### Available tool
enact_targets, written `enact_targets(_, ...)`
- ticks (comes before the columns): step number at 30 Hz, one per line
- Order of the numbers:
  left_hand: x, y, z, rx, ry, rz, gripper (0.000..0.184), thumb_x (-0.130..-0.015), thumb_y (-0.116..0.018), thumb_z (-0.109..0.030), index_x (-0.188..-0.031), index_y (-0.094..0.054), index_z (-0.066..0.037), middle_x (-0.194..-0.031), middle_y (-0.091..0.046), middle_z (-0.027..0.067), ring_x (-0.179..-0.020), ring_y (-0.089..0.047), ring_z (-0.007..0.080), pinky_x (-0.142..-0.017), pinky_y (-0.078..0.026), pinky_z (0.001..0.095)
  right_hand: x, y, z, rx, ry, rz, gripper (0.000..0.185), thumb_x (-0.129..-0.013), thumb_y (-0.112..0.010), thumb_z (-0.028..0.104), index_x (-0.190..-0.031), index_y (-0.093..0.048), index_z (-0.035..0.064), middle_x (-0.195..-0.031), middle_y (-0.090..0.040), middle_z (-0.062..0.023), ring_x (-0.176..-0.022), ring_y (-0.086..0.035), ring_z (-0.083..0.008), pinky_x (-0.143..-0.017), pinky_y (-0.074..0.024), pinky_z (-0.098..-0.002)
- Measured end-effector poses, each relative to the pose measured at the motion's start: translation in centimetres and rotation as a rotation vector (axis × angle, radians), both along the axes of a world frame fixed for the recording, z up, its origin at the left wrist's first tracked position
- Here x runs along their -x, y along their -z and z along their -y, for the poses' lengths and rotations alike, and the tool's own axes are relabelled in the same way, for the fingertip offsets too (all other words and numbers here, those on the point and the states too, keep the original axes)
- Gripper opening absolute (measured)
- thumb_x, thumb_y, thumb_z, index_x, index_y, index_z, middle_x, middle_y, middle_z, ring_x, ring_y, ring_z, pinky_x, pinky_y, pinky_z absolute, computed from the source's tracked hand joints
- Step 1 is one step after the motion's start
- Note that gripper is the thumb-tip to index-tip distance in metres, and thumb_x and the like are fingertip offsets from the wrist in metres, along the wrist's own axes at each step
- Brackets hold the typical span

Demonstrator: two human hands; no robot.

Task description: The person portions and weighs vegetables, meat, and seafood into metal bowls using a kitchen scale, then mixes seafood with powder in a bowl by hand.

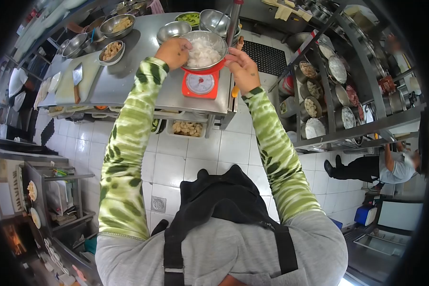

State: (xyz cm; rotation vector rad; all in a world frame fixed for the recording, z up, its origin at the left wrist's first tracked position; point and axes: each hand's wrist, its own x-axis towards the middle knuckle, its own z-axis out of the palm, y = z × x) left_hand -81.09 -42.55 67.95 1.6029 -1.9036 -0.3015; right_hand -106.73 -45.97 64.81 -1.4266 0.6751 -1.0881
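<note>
A metal bowl (220,44) of white, translucent pieces of food (202,53) rests on an orange-red kitchen scale (200,85) with a round white dial. My left hand (175,52) is closed at the bowl's left rim, its fingertips partly hidden by the hand. At the right rim is my right hand (242,69), its fingers apart and its fingertips close to the metal. Whether those fingertips touch the rim I cannot tell. Both forearms wear green patterned sleeves.
On the steel table (143,71) are a cutting board (64,88) with a cleaver (77,78) and several bowls of food. A metal post (234,21) rises behind the scale. To the right stands a rack (329,90) of filled containers. Another person (391,167) stands far right.
</note>
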Motion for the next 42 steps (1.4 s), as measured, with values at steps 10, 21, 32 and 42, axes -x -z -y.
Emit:
enact_targets(10,0.2,0.9,0.3,-0.015,0.029,0.021,0.024,-0.081,-0.057,-0.011,-0.102,-0.065,0.001,-0.077,-0.068,0.0138,-0.069,-0.067,0.0218,-0.066,-0.052,0.0340,-0.4,-0.5,-0.5,-0.020,0.046,-0.063,0.045,-0.083,-0.058,0.003,-0.127,-0.053,-0.0050,-0.115,-0.063,-0.0171,-0.101,-0.061,-0.0183,-0.089,-0.0480,-0.0283)
enact_targets(21,2.8,-4.8,2.2,-0.401,0.128,0.162,0.079,-0.068,-0.076,-0.036,-0.138,-0.049,-0.011,-0.119,-0.060,0.0249,-0.109,-0.060,0.0386,-0.094,-0.048,0.0393,0.6,-1.6,-2.0,0.003,0.077,-0.097,0.044,-0.085,-0.057,0.003,-0.127,-0.052,-0.0062,-0.120,-0.061,-0.0211,-0.110,-0.060,-0.0207,-0.093,-0.0468,-0.0310)
enact_targets(32,2.7,0.8,7.4,-0.073,0.204,0.404,0.054,-0.063,-0.079,-0.030,-0.108,-0.066,-0.004,-0.104,-0.066,0.0224,-0.099,-0.062,0.0366,-0.087,-0.049,0.0403,8.9,3.1,-3.9,-0.043,0.215,-0.139,0.037,-0.088,-0.058,0.004,-0.124,-0.056,-0.0041,-0.121,-0.061,-0.0194,-0.114,-0.059,-0.0225,-0.096,-0.0457,-0.0311)
enact_targets(42,1.5,-3.7,6.6,-0.228,0.139,0.295,0.043,-0.064,-0.076,-0.012,-0.105,-0.068,-0.002,-0.092,-0.069,0.0207,-0.086,-0.068,0.0326,-0.078,-0.055,0.0377,14.1,7.7,-6.1,-0.220,0.279,-0.184,0.035,-0.088,-0.057,0.002,-0.122,-0.057,-0.0056,-0.118,-0.062,-0.0175,-0.111,-0.059,-0.0216,-0.093,-0.0488,-0.0306)
